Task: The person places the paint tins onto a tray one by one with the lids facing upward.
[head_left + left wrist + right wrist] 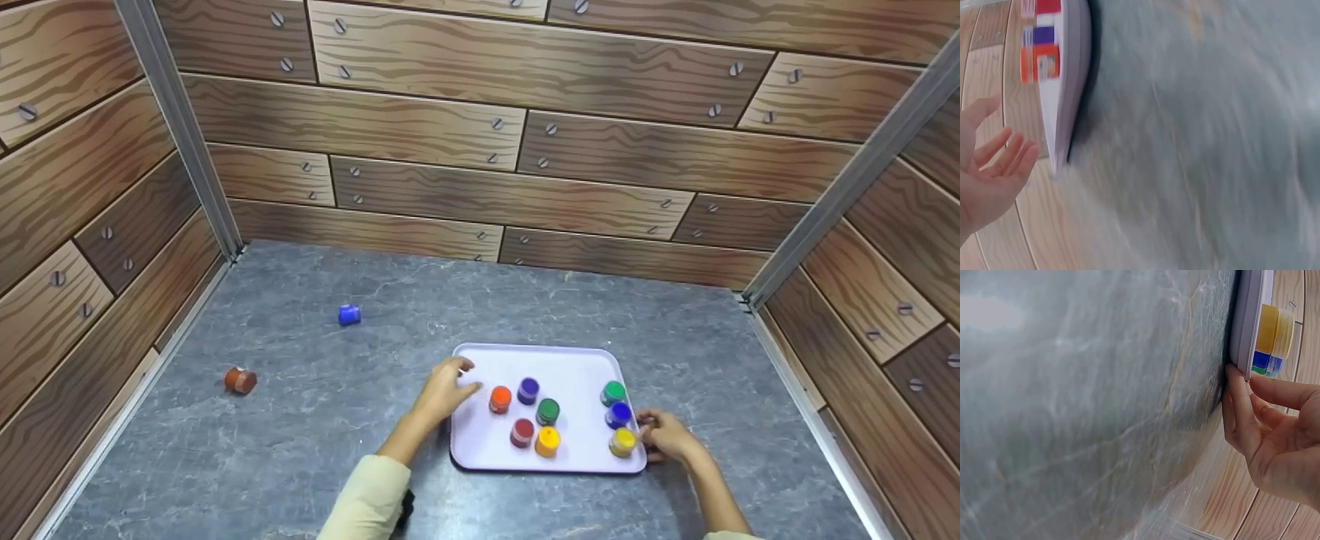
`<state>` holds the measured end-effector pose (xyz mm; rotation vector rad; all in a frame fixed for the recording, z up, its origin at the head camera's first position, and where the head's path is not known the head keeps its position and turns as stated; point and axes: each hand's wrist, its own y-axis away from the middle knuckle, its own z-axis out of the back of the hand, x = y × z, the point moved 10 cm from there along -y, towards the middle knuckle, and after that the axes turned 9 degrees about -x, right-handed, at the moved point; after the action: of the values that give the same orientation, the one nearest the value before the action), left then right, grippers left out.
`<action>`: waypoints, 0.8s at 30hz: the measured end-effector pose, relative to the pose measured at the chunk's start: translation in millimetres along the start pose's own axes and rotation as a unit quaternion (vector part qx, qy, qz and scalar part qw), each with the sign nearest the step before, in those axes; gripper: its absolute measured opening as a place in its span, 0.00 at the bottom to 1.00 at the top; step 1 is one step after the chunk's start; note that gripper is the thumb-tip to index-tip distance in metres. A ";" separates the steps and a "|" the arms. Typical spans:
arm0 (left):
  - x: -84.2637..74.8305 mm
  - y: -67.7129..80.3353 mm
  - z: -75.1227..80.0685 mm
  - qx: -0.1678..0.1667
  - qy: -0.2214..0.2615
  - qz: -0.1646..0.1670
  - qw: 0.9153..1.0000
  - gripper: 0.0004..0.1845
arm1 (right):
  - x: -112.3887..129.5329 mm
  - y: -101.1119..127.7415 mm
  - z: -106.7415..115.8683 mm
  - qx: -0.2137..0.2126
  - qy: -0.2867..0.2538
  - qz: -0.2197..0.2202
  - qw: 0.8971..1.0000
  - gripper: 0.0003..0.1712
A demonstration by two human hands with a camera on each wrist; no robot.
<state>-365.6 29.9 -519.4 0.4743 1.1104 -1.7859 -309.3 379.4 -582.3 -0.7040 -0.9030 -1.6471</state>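
A pale lilac tray (574, 364) bears several small paint jars. An orange jar (500, 400), a purple jar (528, 391), a dark green jar (548, 412), a red jar (522, 433) and an orange-yellow jar (547, 442) group left of its middle. Along its right side stand a green jar (613, 394), a blue jar (619, 415) and a yellow jar (622, 442). My right hand (667, 436) pinches the tray's right rim, thumb above and fingers against its underside in the right wrist view. Over the left edge hovers my left hand (441, 390), fingers loosely spread, holding nothing.
Two jars lie on the grey marbled table (300, 450) left of the tray: a blue jar (349, 314) farther back and a brown jar (241, 381) on its side. Wood-patterned walls (420, 127) with metal corner posts (180, 127) enclose the back and sides.
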 end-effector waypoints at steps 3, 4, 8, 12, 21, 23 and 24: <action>8.8 -1.1 18.4 -0.024 -0.011 -0.006 1.000 0.12 | -0.5 0.2 -0.3 -0.003 0.005 -0.004 1.000 0.23; 12.5 -1.3 25.1 -0.031 -0.016 -0.005 0.999 0.11 | -0.5 0.4 -0.3 -0.004 0.006 -0.005 1.000 0.23; 27.4 -3.2 53.5 -0.051 -0.035 -0.005 0.998 0.10 | 0.3 0.6 -0.3 0.000 0.004 -0.002 1.000 0.21; 44.6 -5.9 81.7 -0.063 -0.046 0.012 0.997 0.10 | 1.6 0.3 0.5 0.003 0.002 0.000 1.000 0.20; 77.3 4.6 150.4 -0.099 -0.162 0.044 0.981 0.12 | 1.0 0.5 1.2 -0.008 0.010 -0.001 1.000 0.20; 86.9 9.4 164.4 -0.103 -0.179 0.053 0.977 0.13 | 1.3 0.7 0.6 -0.005 0.007 0.000 1.000 0.19; 91.3 11.7 171.4 -0.105 -0.189 0.054 0.975 0.13 | 1.4 0.6 0.5 -0.006 0.004 0.000 1.000 0.19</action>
<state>-374.0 -163.7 -502.1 0.0583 0.9691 -1.5601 -309.1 379.1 -580.8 -0.7039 -0.8886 -1.6556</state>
